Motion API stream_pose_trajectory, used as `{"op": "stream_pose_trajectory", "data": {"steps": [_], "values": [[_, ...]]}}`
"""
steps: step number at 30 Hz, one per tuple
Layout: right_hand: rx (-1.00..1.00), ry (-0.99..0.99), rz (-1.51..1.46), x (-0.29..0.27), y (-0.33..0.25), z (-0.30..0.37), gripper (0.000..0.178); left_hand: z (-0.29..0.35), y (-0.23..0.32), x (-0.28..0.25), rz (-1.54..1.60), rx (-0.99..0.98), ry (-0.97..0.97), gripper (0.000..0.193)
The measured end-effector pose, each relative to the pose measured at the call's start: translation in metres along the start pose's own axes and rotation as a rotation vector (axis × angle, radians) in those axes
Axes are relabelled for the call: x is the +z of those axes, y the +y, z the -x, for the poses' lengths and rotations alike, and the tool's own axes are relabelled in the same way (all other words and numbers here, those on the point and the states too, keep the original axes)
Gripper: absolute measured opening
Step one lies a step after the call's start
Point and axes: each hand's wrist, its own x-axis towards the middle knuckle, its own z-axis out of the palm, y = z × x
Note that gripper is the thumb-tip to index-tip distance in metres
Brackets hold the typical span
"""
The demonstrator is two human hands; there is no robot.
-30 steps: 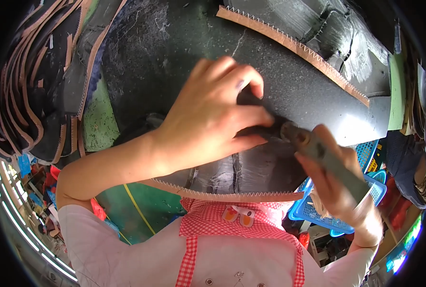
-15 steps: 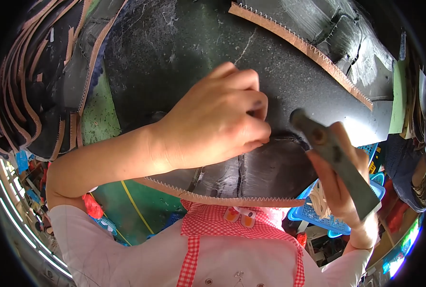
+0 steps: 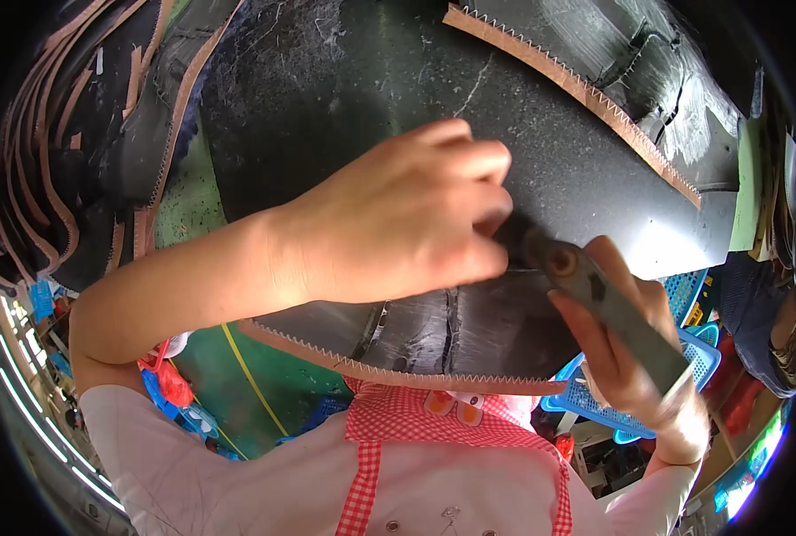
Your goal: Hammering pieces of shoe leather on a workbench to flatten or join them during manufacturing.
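Left hand [image 3: 416, 214] (centre): fingers curled; whether it grips anything cannot be told. Black piece [image 3: 505, 329]: lies lower centre, just below left hand. Right hand [image 3: 621, 326] (lower right): closes round hammer [image 3: 626, 320], long axis slanting up-left, tip just beside left hand.

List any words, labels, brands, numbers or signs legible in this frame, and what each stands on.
None can be read.
Grey tool in the right hand: a dark mark, no legible lettering.
Apron patch: white and orange picture, no legible letters.
Colourful item at the lower right rim: too small and blurred to tell.
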Motion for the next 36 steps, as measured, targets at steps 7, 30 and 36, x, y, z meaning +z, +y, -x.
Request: {"op": "stream_pose_trajectory", "data": {"steps": [7, 30, 36], "values": [[0.0, -0.005, -0.125, 0.009, -0.009, -0.004, 0.031, 0.004, -0.013, -0.011, 0.106, -0.005, -0.05, 0.017], [0.122, -0.021, -0.157, 0.035, -0.022, -0.007, 0.016, 0.037, 0.008, -0.008, -0.077, -0.201, 0.168, 0.021], [0.029, 0.067, -0.085, 0.028, -0.024, -0.016, 0.014, 0.052, 0.019, 0.003, -0.08, -0.193, 0.198, 0.018]]}}
